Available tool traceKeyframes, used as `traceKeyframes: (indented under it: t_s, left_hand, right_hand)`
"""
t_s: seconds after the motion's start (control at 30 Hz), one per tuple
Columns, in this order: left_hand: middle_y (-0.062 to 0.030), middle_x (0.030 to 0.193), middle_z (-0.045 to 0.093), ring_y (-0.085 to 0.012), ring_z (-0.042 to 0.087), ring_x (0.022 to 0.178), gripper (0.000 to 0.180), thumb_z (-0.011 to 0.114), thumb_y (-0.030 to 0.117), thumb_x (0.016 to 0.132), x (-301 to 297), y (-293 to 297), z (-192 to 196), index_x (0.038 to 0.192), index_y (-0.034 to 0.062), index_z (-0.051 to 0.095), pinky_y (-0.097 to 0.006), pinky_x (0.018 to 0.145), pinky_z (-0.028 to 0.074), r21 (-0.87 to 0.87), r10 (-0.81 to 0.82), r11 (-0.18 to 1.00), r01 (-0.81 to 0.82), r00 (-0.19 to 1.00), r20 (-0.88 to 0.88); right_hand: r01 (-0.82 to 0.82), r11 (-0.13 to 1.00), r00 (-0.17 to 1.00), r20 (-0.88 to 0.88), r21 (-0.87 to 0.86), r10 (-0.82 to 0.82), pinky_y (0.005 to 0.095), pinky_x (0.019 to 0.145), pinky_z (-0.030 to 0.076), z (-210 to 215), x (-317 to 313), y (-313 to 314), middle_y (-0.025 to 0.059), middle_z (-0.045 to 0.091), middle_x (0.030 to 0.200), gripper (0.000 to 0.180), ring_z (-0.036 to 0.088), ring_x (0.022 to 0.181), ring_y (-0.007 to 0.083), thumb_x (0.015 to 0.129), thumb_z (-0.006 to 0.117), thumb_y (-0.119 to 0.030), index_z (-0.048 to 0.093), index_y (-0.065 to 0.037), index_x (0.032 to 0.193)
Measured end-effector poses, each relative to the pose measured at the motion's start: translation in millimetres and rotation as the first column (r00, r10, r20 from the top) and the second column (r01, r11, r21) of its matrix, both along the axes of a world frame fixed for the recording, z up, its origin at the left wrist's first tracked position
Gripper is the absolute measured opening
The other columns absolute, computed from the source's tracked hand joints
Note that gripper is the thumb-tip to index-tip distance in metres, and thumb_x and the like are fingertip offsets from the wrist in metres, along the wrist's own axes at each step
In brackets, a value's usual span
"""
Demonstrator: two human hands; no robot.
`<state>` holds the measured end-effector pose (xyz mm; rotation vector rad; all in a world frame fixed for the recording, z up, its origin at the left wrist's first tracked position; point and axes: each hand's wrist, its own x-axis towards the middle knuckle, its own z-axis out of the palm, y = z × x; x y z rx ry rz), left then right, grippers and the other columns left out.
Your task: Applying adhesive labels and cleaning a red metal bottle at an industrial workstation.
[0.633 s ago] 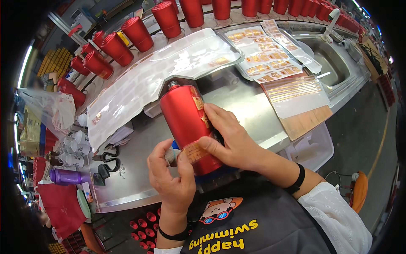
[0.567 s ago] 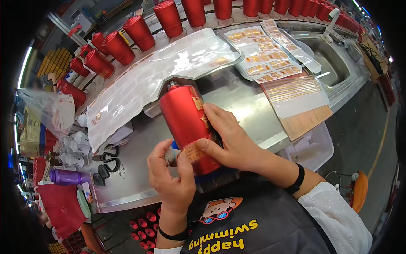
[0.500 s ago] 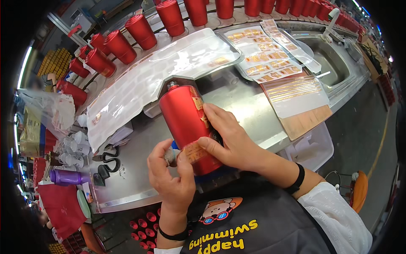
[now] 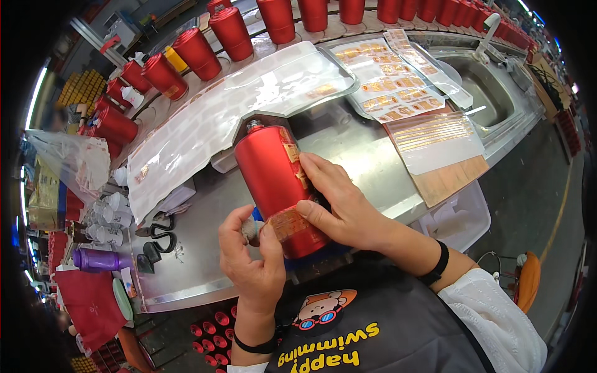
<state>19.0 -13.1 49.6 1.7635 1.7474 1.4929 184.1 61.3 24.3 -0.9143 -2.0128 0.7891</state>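
A red cylindrical bottle (image 4: 264, 168) with a metal neck lies tilted in a holder in front of me. Gold decorations run down its right side. My right hand (image 4: 348, 208) wraps that side, fingers along the decorations and thumb on a gold label (image 4: 286, 225) around the lower part. At the label's left end, my left hand (image 4: 252, 258) pinches with thumb and bent fingers. A greyish wrapping or pad (image 4: 250, 230) shows among those fingers; its kind is unclear. The underside of the bottle is hidden.
Beyond the bottle lie a glossy white sheet (image 4: 186, 146) and gold sticker sheets (image 4: 392, 81). Red bottles (image 4: 231, 32) stand along a curved conveyor. A sink (image 4: 482, 90) is at the right; black-handled scissors (image 4: 163, 236) and a purple cup (image 4: 96, 259) are at the left.
The red bottles on the conveyor have shifted left. My right thumb has slid slightly right along the gold label. My left hand has barely moved.
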Motion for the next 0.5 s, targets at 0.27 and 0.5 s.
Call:
traceKeyframes:
  t_s: [0.27,0.5]
  left_hand:
    - [-0.0054,0.101,0.053,-0.0081,0.05,0.079,0.029,0.056,0.001,0.087,-1.8,0.0,-3.7,0.116,-0.0034,0.053,-0.023,0.074,0.043,-0.007,0.01,1.0,-0.011,0.999,-0.033]
    - [-0.0051,0.099,0.055,-0.0088,0.05,0.078,0.03,0.059,0.003,0.087,-2.2,0.6,-6.1,0.116,-0.0026,0.053,-0.023,0.074,0.043,0.003,0.023,1.0,-0.023,0.998,-0.055]
  right_hand:
    - [-0.01,1.0,1.0,0.013,0.001,0.01,0.0458,0.108,0.03,1.1,0.3,0.5,0.0324,0.035,0.141,0.072,0.036,0.128,0.0463,0.095,0.054,-0.04,0.031,0.013,0.139]
    - [-0.009,1.0,1.0,0.023,-0.008,0.009,0.0456,0.108,0.03,0.9,0.3,-0.2,0.0321,0.035,0.141,0.074,0.036,0.128,0.0457,0.094,0.054,-0.041,0.03,0.014,0.139]
